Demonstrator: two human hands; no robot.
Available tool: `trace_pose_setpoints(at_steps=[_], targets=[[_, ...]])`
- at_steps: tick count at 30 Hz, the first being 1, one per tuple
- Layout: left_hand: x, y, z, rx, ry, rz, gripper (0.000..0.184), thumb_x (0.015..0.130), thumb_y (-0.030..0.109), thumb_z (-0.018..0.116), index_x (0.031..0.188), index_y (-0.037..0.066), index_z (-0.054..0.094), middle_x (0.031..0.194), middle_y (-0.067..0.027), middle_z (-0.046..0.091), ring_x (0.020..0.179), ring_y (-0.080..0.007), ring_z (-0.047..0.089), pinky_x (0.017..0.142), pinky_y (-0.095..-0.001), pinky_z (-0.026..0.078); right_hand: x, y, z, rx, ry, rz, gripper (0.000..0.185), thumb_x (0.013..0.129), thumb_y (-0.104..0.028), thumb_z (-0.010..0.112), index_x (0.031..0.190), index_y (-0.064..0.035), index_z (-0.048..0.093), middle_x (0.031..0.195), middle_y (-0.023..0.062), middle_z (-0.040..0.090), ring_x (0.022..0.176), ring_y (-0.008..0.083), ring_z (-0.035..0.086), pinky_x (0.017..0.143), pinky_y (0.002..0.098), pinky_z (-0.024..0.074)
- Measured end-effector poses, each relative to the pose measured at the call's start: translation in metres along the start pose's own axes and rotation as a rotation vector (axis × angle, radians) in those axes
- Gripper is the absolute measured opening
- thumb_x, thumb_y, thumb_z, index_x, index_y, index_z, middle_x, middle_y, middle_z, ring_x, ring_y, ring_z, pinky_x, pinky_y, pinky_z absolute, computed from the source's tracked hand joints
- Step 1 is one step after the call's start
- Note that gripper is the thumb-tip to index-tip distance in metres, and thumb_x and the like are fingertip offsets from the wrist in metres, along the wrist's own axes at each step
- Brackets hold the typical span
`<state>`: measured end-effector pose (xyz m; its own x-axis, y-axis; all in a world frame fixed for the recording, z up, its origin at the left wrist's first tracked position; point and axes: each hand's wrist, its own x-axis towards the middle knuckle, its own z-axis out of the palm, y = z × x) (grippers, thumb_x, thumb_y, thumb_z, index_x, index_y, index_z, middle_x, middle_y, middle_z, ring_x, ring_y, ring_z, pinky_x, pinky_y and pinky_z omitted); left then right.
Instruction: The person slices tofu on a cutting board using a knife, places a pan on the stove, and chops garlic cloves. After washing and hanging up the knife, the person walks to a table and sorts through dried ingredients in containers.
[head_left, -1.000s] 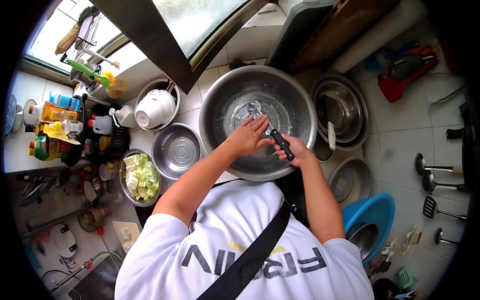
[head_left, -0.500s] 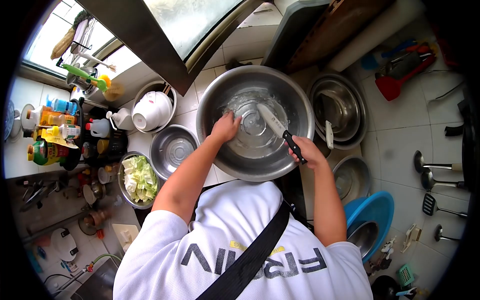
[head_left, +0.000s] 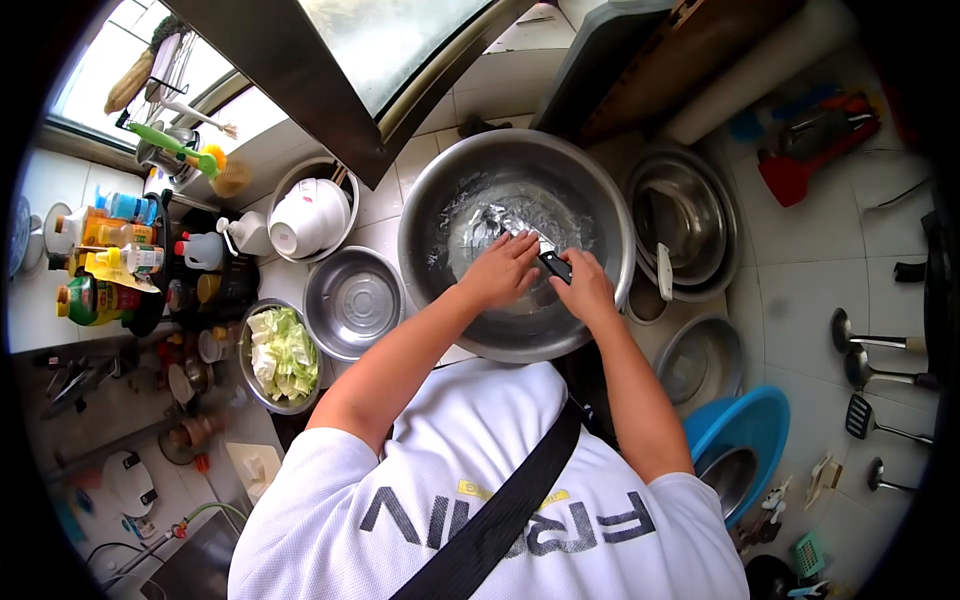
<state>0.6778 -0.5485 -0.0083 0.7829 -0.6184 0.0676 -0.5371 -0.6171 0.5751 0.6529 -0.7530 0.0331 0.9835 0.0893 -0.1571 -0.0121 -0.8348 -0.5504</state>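
- One wide, round, grey metal basin (head_left: 515,346) contains clear water (head_left: 578,232).
- Right hand (head_left: 588,287): wrapped around the black handle of a steel-bladed kitchen knife (head_left: 555,265).
- Knife position: within the basin's outline, blade partly hidden by the left hand (head_left: 502,268).
- Left hand: fingers extended across the blade, unclenched; contact cannot be told.
- Left of basin: small round metal bowl (head_left: 354,301); farther out, pale-green cut cabbage (head_left: 283,355).
- Right of basin: nested round metal bowls (head_left: 695,225).
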Motion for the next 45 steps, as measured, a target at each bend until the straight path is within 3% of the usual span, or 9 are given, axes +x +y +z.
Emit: trace_pose_setpoints(at_steps=[12, 18, 23, 31, 33, 37, 41, 42, 45], targets=[[-0.014, -0.043, -0.003, 0.296, -0.069, -0.225, 0.08, 0.08, 0.01, 0.058, 0.152, -0.004, 0.027, 0.16, -0.0182, 0.03, 0.148, -0.0282, 0.03, 0.123, -0.04, 0.023, -0.022, 0.0, -0.051, -0.031, -0.065, -0.055, 0.037, 0.078, -0.021, 0.078, 0.109, -0.0096, 0.062, 0.103, 0.0113, 0.063, 0.097, 0.036, 0.064, 0.08, 0.0451, 0.0517], [-0.022, -0.039, -0.018, 0.129, -0.043, -0.57, 0.036, 0.082, 0.01, 0.06, 0.116, 0.005, 0.069, 0.116, -0.0189, 0.068, 0.108, -0.0334, 0.066, 0.095, -0.0423, 0.052, -0.037, -0.01, -0.081, -0.115, 0.138, -0.024, 0.034, 0.088, -0.026, 0.07, 0.114, -0.0061, 0.06, 0.111, 0.0148, 0.063, 0.097, 0.0414, 0.063, 0.079, 0.0495, 0.051], [-0.027, -0.008, -0.032, 0.054, 0.264, -0.536, 0.011, 0.082, 0.018, 0.067, 0.084, 0.008, 0.071, 0.081, -0.0156, 0.069, 0.08, -0.0356, 0.068, 0.074, -0.0466, 0.053, -0.048, 0.022, -0.065, -0.132, 0.185, -0.189, 0.037, 0.09, -0.023, 0.068, 0.118, -0.0018, 0.056, 0.109, 0.0211, 0.061, 0.097, 0.0445, 0.062, 0.079, 0.051, 0.0509], [-0.054, 0.016, -0.066, -0.163, 0.464, -0.28, 0.036, 0.079, 0.01, 0.072, 0.114, 0.007, 0.065, 0.12, -0.016, 0.061, 0.11, -0.036, 0.06, 0.091, -0.044, 0.051, -0.074, 0.009, -0.08, -0.23, 0.022, -0.213, 0.035, 0.089, -0.017, 0.068, 0.117, 0.0011, 0.059, 0.106, 0.0244, 0.062, 0.1, 0.0456, 0.059, 0.086, 0.0489, 0.0478], [-0.074, 0.025, -0.081, -0.01, 0.5, -0.252, 0.049, 0.078, 0.01, 0.073, 0.125, 0.008, 0.063, 0.133, -0.0164, 0.054, 0.118, -0.0374, 0.056, 0.098, -0.044, 0.048, -0.063, -0.001, -0.063, 0.002, 0.226, -0.255, 0.035, 0.087, -0.019, 0.069, 0.115, 0.0002, 0.06, 0.107, 0.0234, 0.064, 0.1, 0.0442, 0.06, 0.086, 0.0481, 0.0481], [-0.129, 0.025, -0.113, -0.006, 0.629, -0.321, 0.018, 0.078, 0.017, 0.078, 0.082, 0.003, 0.066, 0.119, -0.0131, 0.062, 0.103, -0.0339, 0.063, 0.089, -0.0442, 0.051, -0.057, -0.062, -0.073, -0.1, 0.13, -0.324, 0.03, 0.084, -0.016, 0.071, 0.109, -0.0015, 0.062, 0.103, 0.02, 0.065, 0.097, 0.0418, 0.061, 0.085, 0.0466, 0.0478], [-0.222, 0.026, -0.148, -0.046, 0.801, -0.455, 0.031, 0.091, 0.03, 0.07, 0.078, 0.002, 0.062, 0.098, -0.0106, 0.061, 0.086, -0.0313, 0.063, 0.076, -0.0425, 0.051, -0.06, -0.141, -0.063, 0.323, 0.012, -0.496, 0.037, 0.083, -0.009, 0.073, 0.116, -0.0028, 0.058, 0.088, 0.0127, 0.06, 0.078, 0.0265, 0.06, 0.074, 0.0375, 0.0496], [-0.251, 0.023, -0.154, -0.026, 0.834, -0.481, 0.03, 0.091, 0.029, 0.069, 0.08, 0.002, 0.062, 0.1, -0.0108, 0.061, 0.086, -0.0315, 0.063, 0.076, -0.0416, 0.052, -0.073, -0.186, -0.071, 0.453, -0.178, -0.389, 0.037, 0.086, -0.009, 0.074, 0.119, -0.0052, 0.056, 0.083, 0.0038, 0.059, 0.067, 0.0093, 0.053, 0.062, 0.0253, 0.046], [-0.347, 0.014, -0.161, -0.002, 0.939, -0.591, 0.026, 0.091, 0.028, 0.07, 0.086, 0.003, 0.065, 0.109, -0.0129, 0.061, 0.092, -0.0318, 0.065, 0.079, -0.0398, 0.053, -0.068, -0.262, -0.036, 0.415, -0.151, -0.822, 0.039, 0.085, -0.007, 0.075, 0.12, -0.0059, 0.057, 0.083, 0.0002, 0.058, 0.069, 0.0059, 0.05, 0.061, 0.0212, 0.0409]])
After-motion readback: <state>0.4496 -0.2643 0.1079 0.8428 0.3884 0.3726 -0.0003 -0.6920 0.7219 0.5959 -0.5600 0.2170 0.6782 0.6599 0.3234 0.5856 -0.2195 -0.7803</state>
